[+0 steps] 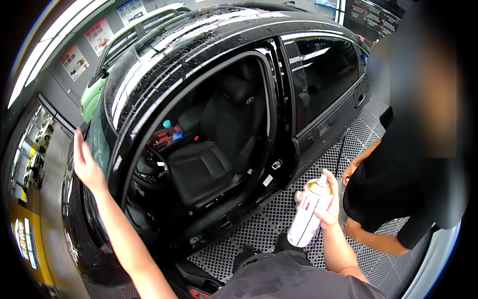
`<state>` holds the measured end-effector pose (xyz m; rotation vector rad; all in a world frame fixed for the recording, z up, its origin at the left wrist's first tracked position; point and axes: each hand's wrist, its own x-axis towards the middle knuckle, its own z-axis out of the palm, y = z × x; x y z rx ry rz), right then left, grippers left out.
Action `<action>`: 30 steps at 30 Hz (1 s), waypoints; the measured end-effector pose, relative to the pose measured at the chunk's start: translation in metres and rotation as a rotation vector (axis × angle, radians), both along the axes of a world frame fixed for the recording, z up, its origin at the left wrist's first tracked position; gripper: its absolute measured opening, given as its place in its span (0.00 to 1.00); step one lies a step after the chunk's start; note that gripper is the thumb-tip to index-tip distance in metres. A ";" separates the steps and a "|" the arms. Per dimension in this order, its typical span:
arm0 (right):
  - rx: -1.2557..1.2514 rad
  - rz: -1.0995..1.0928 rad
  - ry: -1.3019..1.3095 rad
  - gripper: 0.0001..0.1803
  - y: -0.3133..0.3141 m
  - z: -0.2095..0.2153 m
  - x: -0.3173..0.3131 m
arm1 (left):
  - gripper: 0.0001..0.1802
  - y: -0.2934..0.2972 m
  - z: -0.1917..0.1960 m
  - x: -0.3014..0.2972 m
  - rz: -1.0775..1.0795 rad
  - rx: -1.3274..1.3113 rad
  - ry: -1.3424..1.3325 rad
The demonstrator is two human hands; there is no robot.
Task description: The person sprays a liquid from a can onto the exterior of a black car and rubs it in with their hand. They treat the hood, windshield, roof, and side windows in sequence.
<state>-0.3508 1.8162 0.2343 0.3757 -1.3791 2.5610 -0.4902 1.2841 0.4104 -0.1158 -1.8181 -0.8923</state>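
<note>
My right hand is wrapped round a white aerosol can, with a finger up at its nozzle. The can is held upright, slightly tilted, in front of my body. Off to the left, my left hand is raised with its fingers stretched out, holding nothing. It appears beside the windshield of a wet black car; whether it touches the car I cannot tell. Through the front door opening show a black seat and the steering wheel.
Close on my right stands a person in dark clothes, hands held low. A perforated grey floor grate runs along the car. The closed rear door lies beyond the opening. A light green car is parked on the far side.
</note>
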 end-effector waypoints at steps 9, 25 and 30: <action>0.130 0.179 -0.030 0.58 0.089 -0.033 -0.019 | 0.23 0.180 -0.404 0.296 0.102 0.976 -0.604; 0.524 0.293 0.073 0.55 0.199 -0.062 0.048 | 0.16 0.511 -0.545 0.652 0.496 1.614 -1.161; 0.576 0.331 0.008 0.57 0.236 -0.081 0.096 | 0.17 0.524 -0.539 0.683 0.458 1.564 -1.096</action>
